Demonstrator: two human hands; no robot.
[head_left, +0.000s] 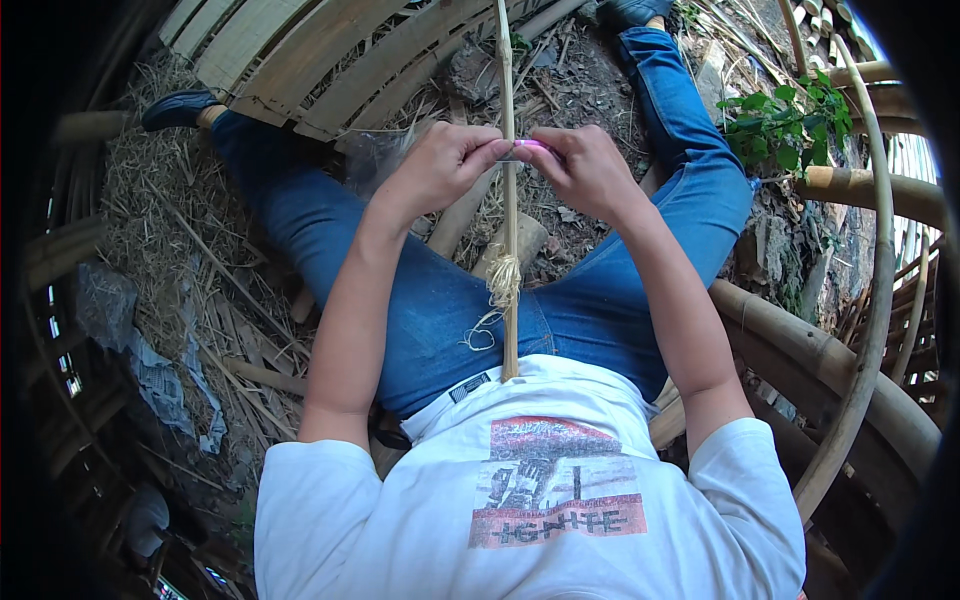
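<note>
A long, pale wooden stick (511, 220) runs upright through the middle of the view, its near end against my shirt at the waist and its far end past the upper edge. My right hand (590, 170) is closed on a small knife with a pink handle (533, 147). Its thin grey blade (510, 157) lies across the stick. My left hand (446, 165) pinches at the blade's other end, beside the stick; the fingers partly hide what they grip. Lower on the stick hangs a bunch of curled, pale shavings (504, 280).
My legs in jeans spread to both sides of the stick. Wooden slats (300, 60) lean at the far left. Dry straw (150, 190) and plastic scraps (160, 375) litter the left ground. Thick bamboo poles (800, 335) and a leafy plant (785, 125) stand at the right.
</note>
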